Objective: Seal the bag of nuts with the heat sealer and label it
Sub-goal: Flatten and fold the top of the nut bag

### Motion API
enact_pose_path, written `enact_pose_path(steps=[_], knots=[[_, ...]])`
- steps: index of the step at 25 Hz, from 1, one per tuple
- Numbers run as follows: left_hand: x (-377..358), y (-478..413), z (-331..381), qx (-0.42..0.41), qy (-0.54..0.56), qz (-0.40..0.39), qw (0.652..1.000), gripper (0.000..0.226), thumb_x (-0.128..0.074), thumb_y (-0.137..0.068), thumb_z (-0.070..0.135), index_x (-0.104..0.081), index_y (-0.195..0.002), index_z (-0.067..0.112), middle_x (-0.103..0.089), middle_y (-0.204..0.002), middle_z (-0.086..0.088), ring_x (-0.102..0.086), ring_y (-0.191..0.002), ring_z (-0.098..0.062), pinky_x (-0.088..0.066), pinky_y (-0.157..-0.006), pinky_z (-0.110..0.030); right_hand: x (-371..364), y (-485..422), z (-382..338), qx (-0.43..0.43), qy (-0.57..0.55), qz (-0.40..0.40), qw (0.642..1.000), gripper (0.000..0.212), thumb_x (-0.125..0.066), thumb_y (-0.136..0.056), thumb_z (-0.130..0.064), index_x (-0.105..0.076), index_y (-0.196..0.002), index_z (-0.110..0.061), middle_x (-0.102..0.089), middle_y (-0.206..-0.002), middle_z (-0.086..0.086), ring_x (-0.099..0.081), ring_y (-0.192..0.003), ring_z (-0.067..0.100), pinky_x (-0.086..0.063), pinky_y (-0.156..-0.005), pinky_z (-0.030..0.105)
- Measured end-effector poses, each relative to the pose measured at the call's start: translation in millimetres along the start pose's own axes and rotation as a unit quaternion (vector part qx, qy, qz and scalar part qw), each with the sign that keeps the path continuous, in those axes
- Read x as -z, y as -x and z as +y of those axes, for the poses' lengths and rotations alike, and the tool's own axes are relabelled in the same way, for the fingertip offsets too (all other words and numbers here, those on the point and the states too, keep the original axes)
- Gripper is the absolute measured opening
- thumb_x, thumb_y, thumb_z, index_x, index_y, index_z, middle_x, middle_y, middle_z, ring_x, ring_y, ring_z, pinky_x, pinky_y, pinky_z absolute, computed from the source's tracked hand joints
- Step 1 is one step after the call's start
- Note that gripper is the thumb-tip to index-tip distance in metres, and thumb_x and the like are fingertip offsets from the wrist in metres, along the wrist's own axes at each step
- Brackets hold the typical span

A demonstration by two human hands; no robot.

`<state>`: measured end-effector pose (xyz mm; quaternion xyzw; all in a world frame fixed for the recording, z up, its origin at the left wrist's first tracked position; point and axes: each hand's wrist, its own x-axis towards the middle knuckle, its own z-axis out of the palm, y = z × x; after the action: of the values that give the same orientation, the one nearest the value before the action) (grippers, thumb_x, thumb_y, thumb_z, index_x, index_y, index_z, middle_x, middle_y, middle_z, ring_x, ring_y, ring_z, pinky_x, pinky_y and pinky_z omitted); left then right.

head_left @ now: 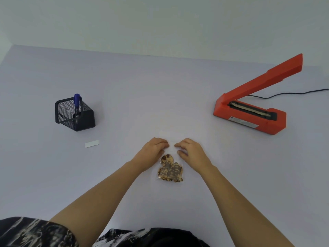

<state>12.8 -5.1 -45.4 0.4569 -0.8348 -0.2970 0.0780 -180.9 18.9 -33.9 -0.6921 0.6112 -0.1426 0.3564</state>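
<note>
A clear plastic bag of nuts (pixel 170 169) lies flat on the table in front of me. My left hand (pixel 154 149) and my right hand (pixel 191 150) rest on the bag's upper, open end, fingertips curled down and almost meeting; the clear film there is hard to make out. The red heat sealer (pixel 249 114) stands at the right with its arm raised. A small white label (pixel 91 143) lies on the table to the left. A blue marker (pixel 77 104) stands in a black mesh holder (pixel 75 114) at the far left.
The sealer's black cord (pixel 288 93) runs off to the right edge. The pale table (pixel 160 97) meets a plain wall at the back. My patterned dark clothing fills the bottom of the view.
</note>
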Motion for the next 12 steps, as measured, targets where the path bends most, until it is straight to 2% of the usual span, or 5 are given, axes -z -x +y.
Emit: enact_pose_path(steps=[2, 5, 9, 12], knots=[[1.8, -2.0, -1.3, 0.008, -0.007, -0.012, 1.0, 0.035, -0.056, -0.089, 0.005, -0.057, -0.124, 0.002, -0.055, -0.131, -0.013, -0.048, -0.121, -0.029, -0.037, -0.105, -0.035, 2.0, -2.1, 2.4, -0.002, 0.017, -0.011, 1.0, 0.032, -0.059, -0.087, -0.012, -0.059, -0.119, -0.01, -0.056, -0.112, 0.005, -0.055, -0.099, 0.017, -0.04, -0.086, 0.02], [6.9, -5.7, -0.9, 0.017, -0.019, -0.036, 0.999, 0.043, -0.055, -0.091, 0.011, -0.048, -0.133, 0.006, -0.046, -0.14, -0.009, -0.04, -0.129, -0.025, -0.031, -0.109, -0.032, 5.8, -7.4, 3.0, -0.02, 0.031, -0.021, 0.999, 0.044, -0.063, -0.085, -0.016, -0.052, -0.127, -0.009, -0.052, -0.114, 0.006, -0.053, -0.096, 0.017, -0.043, -0.089, 0.026], [12.5, -10.9, -1.8, 0.045, -0.019, -0.067, 0.997, 0.053, -0.057, -0.09, 0.018, -0.039, -0.139, 0.009, -0.037, -0.147, -0.006, -0.031, -0.135, -0.022, -0.025, -0.112, -0.031, 8.2, -13.7, 2.6, -0.048, 0.011, -0.032, 0.998, 0.057, -0.067, -0.081, -0.015, -0.044, -0.133, -0.007, -0.047, -0.116, 0.006, -0.048, -0.088, 0.011, -0.039, -0.084, 0.02], [15.5, -15.1, -0.5, 0.058, -0.012, -0.076, 0.995, 0.059, -0.059, -0.089, 0.019, -0.035, -0.141, 0.009, -0.033, -0.149, -0.005, -0.028, -0.136, -0.022, -0.023, -0.113, -0.031, 10.3, -16.2, 1.7, -0.063, -0.002, -0.033, 0.997, 0.063, -0.07, -0.079, -0.016, -0.041, -0.135, -0.007, -0.045, -0.118, 0.006, -0.05, -0.086, 0.011, -0.041, -0.084, 0.022]])
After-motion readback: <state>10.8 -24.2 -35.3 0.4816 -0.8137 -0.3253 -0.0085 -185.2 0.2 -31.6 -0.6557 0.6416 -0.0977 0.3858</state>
